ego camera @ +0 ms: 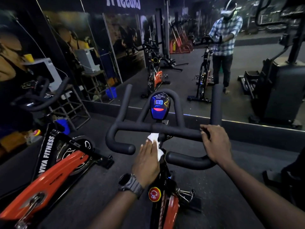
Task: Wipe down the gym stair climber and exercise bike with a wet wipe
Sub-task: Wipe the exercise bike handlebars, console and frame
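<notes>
Left hand (146, 161), fingers straight, pressing white wet wipe (156, 145) against exercise bike (158, 192) stem below handlebar (165, 128); right hand (216, 144) curled, gripping handlebar's right side.

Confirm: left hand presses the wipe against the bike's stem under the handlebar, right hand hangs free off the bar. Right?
Not quite. The head view shows the right hand gripping the handlebar at its right bend, not hanging free. The rest holds: the left hand, fingers straight, presses the white wipe against the bike's stem under the handlebar.
</notes>
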